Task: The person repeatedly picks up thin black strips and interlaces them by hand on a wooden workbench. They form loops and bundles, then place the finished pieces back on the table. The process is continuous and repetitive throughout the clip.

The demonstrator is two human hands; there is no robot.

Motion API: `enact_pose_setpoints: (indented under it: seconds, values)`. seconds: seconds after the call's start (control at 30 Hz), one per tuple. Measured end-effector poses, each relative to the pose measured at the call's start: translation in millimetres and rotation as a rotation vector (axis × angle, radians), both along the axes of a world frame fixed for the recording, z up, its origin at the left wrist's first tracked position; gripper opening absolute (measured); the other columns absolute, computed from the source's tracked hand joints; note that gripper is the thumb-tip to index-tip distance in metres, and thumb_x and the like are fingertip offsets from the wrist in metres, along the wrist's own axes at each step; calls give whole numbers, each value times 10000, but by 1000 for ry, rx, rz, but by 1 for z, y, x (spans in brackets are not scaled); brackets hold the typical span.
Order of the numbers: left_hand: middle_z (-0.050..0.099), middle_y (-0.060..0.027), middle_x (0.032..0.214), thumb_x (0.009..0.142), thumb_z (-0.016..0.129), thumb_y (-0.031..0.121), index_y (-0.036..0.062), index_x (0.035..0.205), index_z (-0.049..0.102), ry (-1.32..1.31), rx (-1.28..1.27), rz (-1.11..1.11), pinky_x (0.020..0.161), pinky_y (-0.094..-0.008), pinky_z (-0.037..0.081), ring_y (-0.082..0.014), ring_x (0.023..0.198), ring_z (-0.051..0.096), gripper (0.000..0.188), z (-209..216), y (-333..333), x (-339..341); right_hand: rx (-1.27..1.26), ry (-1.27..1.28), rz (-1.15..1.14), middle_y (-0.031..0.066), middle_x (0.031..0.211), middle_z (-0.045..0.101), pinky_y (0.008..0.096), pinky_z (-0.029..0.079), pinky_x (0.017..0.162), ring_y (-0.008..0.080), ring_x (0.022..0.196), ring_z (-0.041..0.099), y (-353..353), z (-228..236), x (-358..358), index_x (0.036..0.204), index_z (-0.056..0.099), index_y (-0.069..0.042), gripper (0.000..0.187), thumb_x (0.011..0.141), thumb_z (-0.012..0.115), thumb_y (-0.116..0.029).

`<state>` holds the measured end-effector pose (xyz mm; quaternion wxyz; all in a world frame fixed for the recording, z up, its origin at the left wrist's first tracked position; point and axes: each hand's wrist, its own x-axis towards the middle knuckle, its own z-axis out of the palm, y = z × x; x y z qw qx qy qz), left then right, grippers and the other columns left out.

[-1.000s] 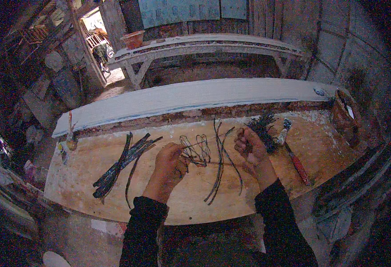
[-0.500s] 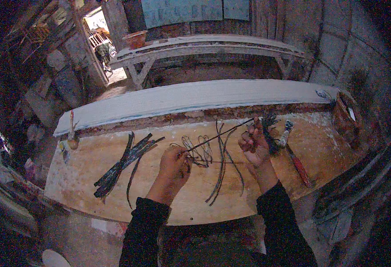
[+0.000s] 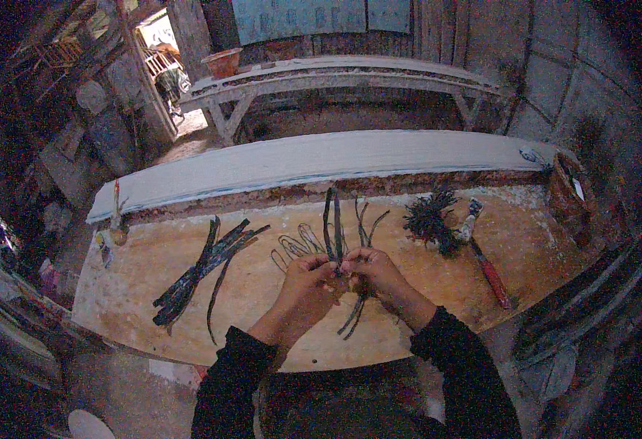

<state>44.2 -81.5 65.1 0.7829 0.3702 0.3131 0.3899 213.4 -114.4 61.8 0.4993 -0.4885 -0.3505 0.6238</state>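
Note:
My left hand and my right hand meet over the middle of the board, fingertips pinched together. Between them they hold a dark thin strip, which shows as two lengths standing up side by side. Whether it is folded or two pieces, I cannot tell. Loops of thin dark wire or cord lie just behind my left hand. Several loose dark strips run partly under my right hand. To the left rests a crossed pile of thicker dark strips, with one curved strip beside it.
A frizzy dark clump and a red-handled tool lie at the right of the wooden board. Behind runs a long whitish beam. A basket-like container stands at the far right, a brush-like thing at the left.
My hands came together from holding one strip stretched out slantwise. The strip lengths now stand upright between my fingers. My right hand moved left and nearer, uncovering the frizzy clump.

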Motion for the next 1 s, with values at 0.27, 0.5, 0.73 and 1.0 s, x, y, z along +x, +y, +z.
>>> enact_pose_setpoints:
  seconds: [0.27, 0.5, 0.73, 1.0]
  values:
    - [637, -115, 840, 917, 567, 20, -19, 929, 593, -78, -83, -31, 663, -317, 519, -223, 753, 646, 48, 15, -9, 4, 104, -147, 6, -4, 782, 622, 209, 447, 504, 72, 603, 552, -1, -6, -2, 911, 631, -64, 109, 853, 710, -112]
    - [648, -85, 819, 917, 586, 46, -37, 985, 635, 214, 269, -20, 647, -297, 502, -183, 748, 637, 118, -8, 8, -2, 191, -199, -65, 25, 811, 635, 224, 479, 581, 92, 703, 592, -2, -9, -8, 908, 623, -42, 102, 852, 700, -78]
    - [628, -71, 763, 932, 590, 99, -16, 921, 631, 46, 103, -16, 584, -328, 518, -178, 665, 612, 123, 9, -3, 3, 236, -211, -7, 57, 889, 644, 267, 533, 704, 130, 792, 625, -4, -10, -9, 941, 608, -13, 98, 885, 662, -73]
    - [577, -56, 688, 932, 595, 137, 19, 880, 617, -42, -85, -18, 419, -387, 497, -206, 543, 590, 131, 17, -3, -1, 438, -395, -66, 51, 951, 601, 280, 520, 731, 139, 833, 602, -13, 3, -10, 999, 624, -44, 124, 894, 658, -99]
